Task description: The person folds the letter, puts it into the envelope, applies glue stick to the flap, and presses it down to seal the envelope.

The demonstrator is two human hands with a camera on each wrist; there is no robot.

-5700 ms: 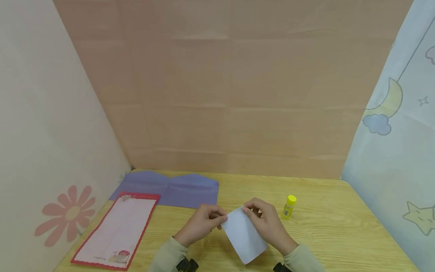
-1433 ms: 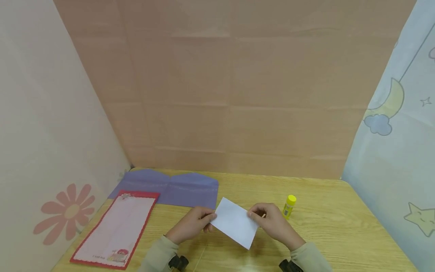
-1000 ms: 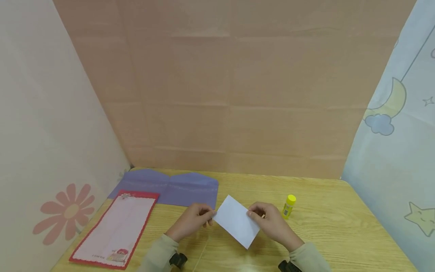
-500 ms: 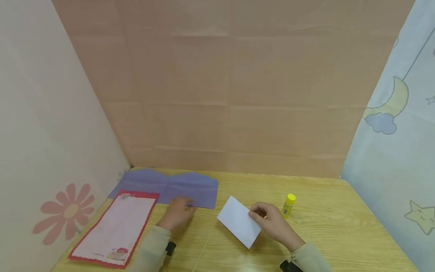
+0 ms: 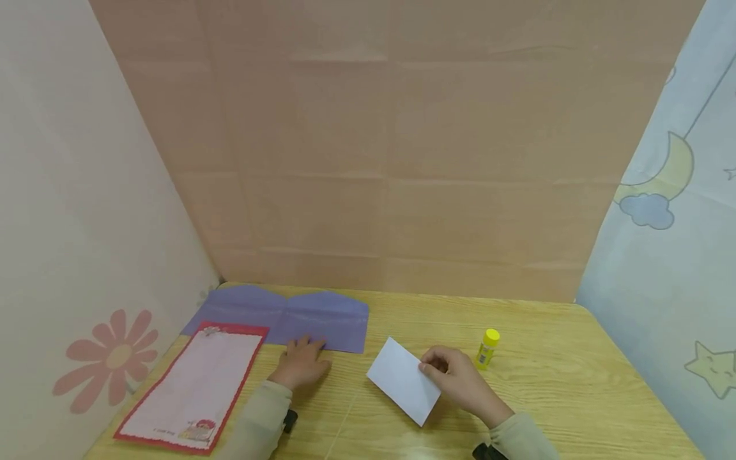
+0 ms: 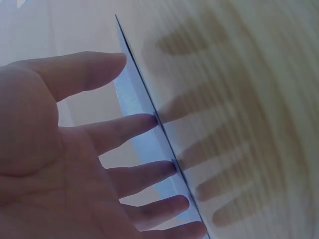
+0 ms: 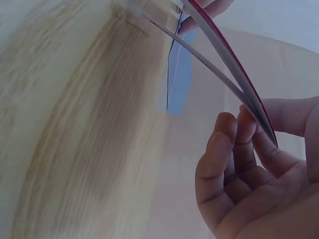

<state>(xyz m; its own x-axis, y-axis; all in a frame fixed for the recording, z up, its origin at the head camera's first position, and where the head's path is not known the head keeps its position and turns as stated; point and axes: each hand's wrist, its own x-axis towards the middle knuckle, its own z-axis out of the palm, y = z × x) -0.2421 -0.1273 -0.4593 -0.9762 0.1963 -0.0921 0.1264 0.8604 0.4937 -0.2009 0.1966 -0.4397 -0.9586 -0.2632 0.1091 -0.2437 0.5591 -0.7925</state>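
Note:
My right hand (image 5: 457, 380) pinches a folded sheet of paper (image 5: 402, 381) by its edge, above the table. Its outside is white; the right wrist view shows two layers of the folded sheet (image 7: 224, 55) parted, one edged in red. My left hand (image 5: 300, 364) has its fingers spread, the tips at the front edge of a purple paper (image 5: 328, 319) with two humped flaps and a middle crease. In the left wrist view, the fingertips (image 6: 149, 119) meet the edge of this paper, which looks bluish there. The left hand holds nothing.
A red-bordered sheet of letter paper (image 5: 195, 383) lies at the left, overlapping the purple paper's front edge. A yellow glue stick (image 5: 487, 349) stands upright beyond my right hand. Covered walls (image 5: 368, 160) enclose the wooden table (image 5: 546, 383) at the back and sides.
My left hand has let go of the folded sheet and moved left to the purple paper's front edge, its fingers now spread. My right hand keeps its pinch, almost in place.

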